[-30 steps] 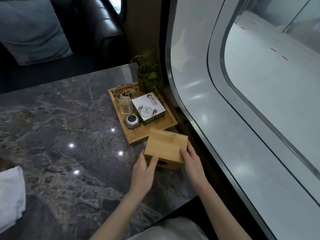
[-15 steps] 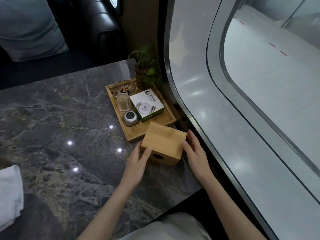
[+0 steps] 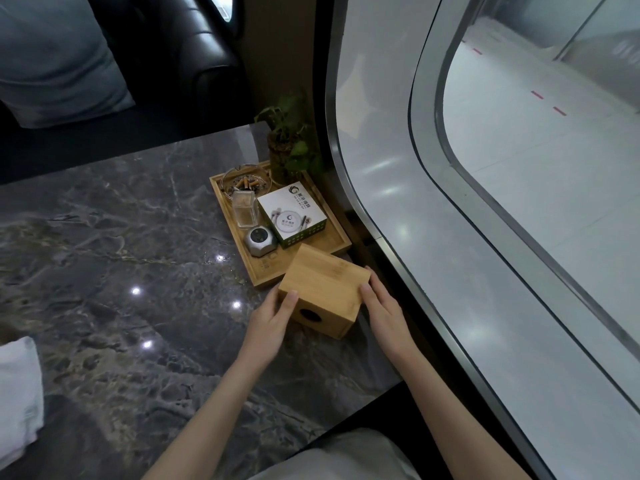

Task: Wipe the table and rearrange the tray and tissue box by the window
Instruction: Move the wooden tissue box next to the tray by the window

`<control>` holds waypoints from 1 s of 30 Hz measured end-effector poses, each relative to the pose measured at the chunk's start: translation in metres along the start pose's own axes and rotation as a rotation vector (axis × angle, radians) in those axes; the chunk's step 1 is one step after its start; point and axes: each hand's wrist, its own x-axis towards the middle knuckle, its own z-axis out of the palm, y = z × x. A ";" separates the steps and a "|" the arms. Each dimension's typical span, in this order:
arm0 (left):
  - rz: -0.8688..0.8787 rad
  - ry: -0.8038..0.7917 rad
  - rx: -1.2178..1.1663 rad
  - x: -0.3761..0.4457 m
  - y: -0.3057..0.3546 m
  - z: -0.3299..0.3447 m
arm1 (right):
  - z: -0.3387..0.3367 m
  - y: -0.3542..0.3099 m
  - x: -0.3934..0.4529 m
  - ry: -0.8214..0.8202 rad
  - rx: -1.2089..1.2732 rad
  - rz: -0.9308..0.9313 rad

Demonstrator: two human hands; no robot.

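A bamboo tissue box [image 3: 322,287] stands on the dark marble table [image 3: 121,271], right against the near edge of a bamboo tray [image 3: 258,268] by the window. My left hand [image 3: 272,323] presses the box's left side, thumb on its top edge. My right hand [image 3: 382,308] lies flat against its right side. The tray holds a glass ashtray [image 3: 244,181] with cigarette butts, a clear toothpick holder [image 3: 244,209], a white and green box [image 3: 292,214] and a small silver gadget [image 3: 259,241].
A small potted plant [image 3: 289,147] stands at the tray's far corner, against the curved window frame [image 3: 367,209]. A folded white cloth [image 3: 17,393] lies at the table's left edge. Dark sofa and grey cushion [image 3: 52,60] are beyond the table.
The box has shifted a little toward the tray and now touches its near edge. Both hands stay on its sides, with the right hand flatter against it.
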 end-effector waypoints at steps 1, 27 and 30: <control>-0.002 -0.006 0.008 0.001 0.002 -0.003 | 0.000 0.001 -0.001 0.005 0.000 -0.005; 0.179 -0.308 0.811 0.054 0.061 0.019 | 0.003 0.030 0.011 0.170 0.594 0.453; 0.293 -0.325 0.985 0.053 0.053 0.025 | 0.000 0.030 0.017 0.164 0.637 0.517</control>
